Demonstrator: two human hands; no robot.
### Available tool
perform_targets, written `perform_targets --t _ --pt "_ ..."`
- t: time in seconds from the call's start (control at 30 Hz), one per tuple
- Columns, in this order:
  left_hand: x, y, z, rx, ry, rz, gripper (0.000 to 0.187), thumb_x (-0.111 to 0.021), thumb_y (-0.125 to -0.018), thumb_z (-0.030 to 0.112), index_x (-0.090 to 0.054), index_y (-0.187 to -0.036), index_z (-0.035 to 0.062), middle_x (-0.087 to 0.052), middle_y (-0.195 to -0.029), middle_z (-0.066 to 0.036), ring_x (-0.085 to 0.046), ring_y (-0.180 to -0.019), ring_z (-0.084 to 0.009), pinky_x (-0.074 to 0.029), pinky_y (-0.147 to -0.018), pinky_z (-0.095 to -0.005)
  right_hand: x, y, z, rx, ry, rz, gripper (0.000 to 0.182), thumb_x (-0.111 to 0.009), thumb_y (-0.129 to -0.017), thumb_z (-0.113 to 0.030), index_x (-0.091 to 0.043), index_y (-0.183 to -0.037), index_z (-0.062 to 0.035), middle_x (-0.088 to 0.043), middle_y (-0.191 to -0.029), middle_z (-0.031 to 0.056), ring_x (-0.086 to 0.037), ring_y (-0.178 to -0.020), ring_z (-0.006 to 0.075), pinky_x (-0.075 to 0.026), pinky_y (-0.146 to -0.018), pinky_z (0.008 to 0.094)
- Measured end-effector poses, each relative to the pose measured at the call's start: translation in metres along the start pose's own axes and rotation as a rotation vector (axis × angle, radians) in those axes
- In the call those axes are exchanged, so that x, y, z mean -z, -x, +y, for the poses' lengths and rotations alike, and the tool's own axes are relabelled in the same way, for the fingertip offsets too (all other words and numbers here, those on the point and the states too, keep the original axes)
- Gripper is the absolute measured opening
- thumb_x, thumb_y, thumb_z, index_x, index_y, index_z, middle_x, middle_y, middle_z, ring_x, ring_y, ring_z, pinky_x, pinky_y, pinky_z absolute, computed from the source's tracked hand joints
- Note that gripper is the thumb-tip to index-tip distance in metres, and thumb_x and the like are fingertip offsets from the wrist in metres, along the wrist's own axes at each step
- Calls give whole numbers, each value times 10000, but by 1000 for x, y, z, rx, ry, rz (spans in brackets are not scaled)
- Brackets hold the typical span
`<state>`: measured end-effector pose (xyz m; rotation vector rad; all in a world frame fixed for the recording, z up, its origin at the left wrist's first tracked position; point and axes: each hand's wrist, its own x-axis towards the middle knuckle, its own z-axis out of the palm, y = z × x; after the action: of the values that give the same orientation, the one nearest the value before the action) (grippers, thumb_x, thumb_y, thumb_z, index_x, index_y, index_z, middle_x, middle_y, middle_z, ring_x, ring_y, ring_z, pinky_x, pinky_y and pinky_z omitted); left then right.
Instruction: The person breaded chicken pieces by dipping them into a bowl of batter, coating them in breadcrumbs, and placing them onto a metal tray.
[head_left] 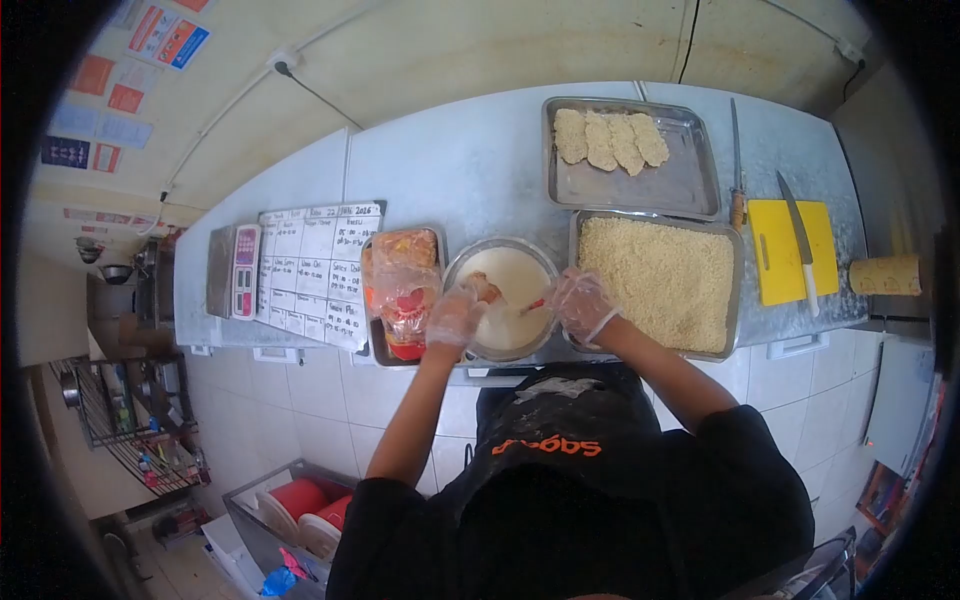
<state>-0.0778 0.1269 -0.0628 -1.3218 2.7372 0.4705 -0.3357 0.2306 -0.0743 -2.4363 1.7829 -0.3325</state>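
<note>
My left hand [459,311], in a clear plastic glove, is closed on a piece of food [484,288] over the left side of a metal bowl [463,349] of white batter [510,275]. At the bowl's right rim my right hand [583,303], gloved too, is closed round a red-handled utensil [537,304] whose far end reaches into the batter. Left of the bowl, a tray [385,350] holds packed food in clear plastic [405,280]. Right of my right hand lies a tray of pale crumbs [660,285].
Behind the crumbs, a metal tray [690,165] holds several coated pieces [610,140]. To the right are a sharpening rod [736,150], a knife [798,235] on a yellow board [825,240] and a brown roll [885,276]. A written chart [315,270] and a scale [243,270] lie left.
</note>
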Motion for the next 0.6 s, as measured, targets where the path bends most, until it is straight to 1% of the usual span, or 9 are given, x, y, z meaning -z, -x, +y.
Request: perform_targets --t 0.03,0.07,0.17,0.2,0.23,0.43,0.5,0.53,0.6 --pt "-5 8 6 47 28 -80 393 -639 -881 326 -628 -1166 55 -664 -1055 -208 -640 -981 -398 -500 -844 -488 1 2 -4 -21 9 -22 161 -573 -826 -236 -668 -922 -148 -652 -917 44 -584 -929 240 -440 -762 430" --pt "-10 14 10 94 54 -160 406 -646 -873 340 -629 -1154 48 -662 -1063 -214 -639 -988 -400 -499 -850 -489 -2 6 -7 -41 -10 33 164 -570 -830 -236 -669 -926 -147 -652 -918 45 -586 -925 241 -443 -754 428" --pt "-29 24 13 107 111 -27 441 -694 -842 417 -669 -1145 97 -687 -1026 -199 -649 -993 -376 -497 -869 -484 -15 17 -15 -79 -72 167 171 -565 -839 -235 -673 -936 -144 -653 -917 48 -589 -916 243 -450 -740 429" --pt "-27 25 13 63 140 48 397 -700 -832 379 -686 -1102 87 -698 -968 -202 -665 -938 -387 -512 -835 -490 -14 18 -19 -78 -94 193 173 -564 -841 -235 -675 -937 -143 -653 -912 49 -589 -916 243 -450 -742 432" --pt "-25 22 12 65 137 46 382 -700 -829 367 -692 -1083 83 -697 -952 -206 -669 -919 -389 -516 -822 -491 -13 19 -21 -76 -114 218 175 -564 -844 -235 -677 -938 -142 -653 -908 51 -588 -916 244 -449 -743 435" --pt "-1 8 15 102 95 -7 324 -691 -826 347 -723 -963 56 -694 -871 -226 -683 -843 -393 -529 -762 -488 27 28 -24 -83 -103 127 180 -564 -841 -226 -681 -929 -123 -662 -912 73 -609 -932 248 -471 -756 423" --pt "18 9 24 102 62 5 325 -691 -832 353 -728 -931 45 -692 -862 -231 -684 -842 -389 -530 -756 -476 38 26 -19 -91 -94 -135 179 -572 -840 -220 -680 -926 -105 -670 -932 89 -629 -937 267 -487 -773 429" --pt "32 8 27 89 108 -1 331 -683 -837 353 -728 -955 47 -694 -891 -235 -680 -865 -394 -527 -779 -477 41 25 -15 -99 -93 -264 180 -577 -839 -217 -679 -924 -97 -674 -941 98 -639 -939 276 -495 -781 432" --pt "55 2 27 64 202 -16 346 -666 -845 354 -726 -1002 51 -696 -950 -242 -673 -911 -406 -522 -823 -480 32 26 -12 -174 -171 -285 196 -580 -858 -224 -670 -948 -75 -676 -952 123 -648 -945 303 -502 -809 434"
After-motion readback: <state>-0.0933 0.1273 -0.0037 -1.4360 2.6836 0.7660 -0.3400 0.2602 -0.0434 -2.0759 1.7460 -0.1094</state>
